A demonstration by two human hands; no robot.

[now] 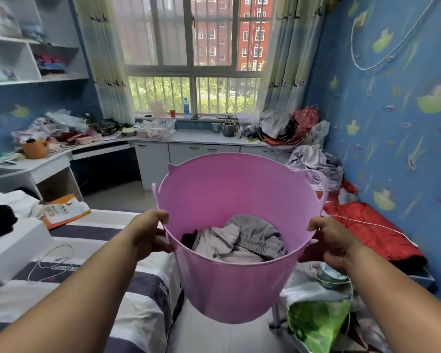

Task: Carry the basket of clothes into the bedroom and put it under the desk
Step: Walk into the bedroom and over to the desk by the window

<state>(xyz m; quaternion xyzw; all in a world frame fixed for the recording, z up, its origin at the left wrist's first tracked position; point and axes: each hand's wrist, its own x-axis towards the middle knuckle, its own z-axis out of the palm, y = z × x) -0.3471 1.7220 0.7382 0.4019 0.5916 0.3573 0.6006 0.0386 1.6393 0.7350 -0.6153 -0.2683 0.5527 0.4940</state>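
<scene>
I hold a round pink plastic basket (222, 284) in the air in front of me, above the floor between the bed and a pile on the right. Grey clothes (242, 240) lie in its bottom. My left hand (150, 233) grips the rim on the left side, and my right hand (329, 240) grips the rim on the right. The white desk (49, 159) runs along the left wall and under the window, with a dark open space (105, 169) beneath it at the corner.
A bed with a striped cover (94, 271) fills the left, carrying a white box (13, 248) and a wire. Bags (316, 322), a red quilt (372, 233) and clothes crowd the right side. A narrow strip of tiled floor (209, 335) runs ahead.
</scene>
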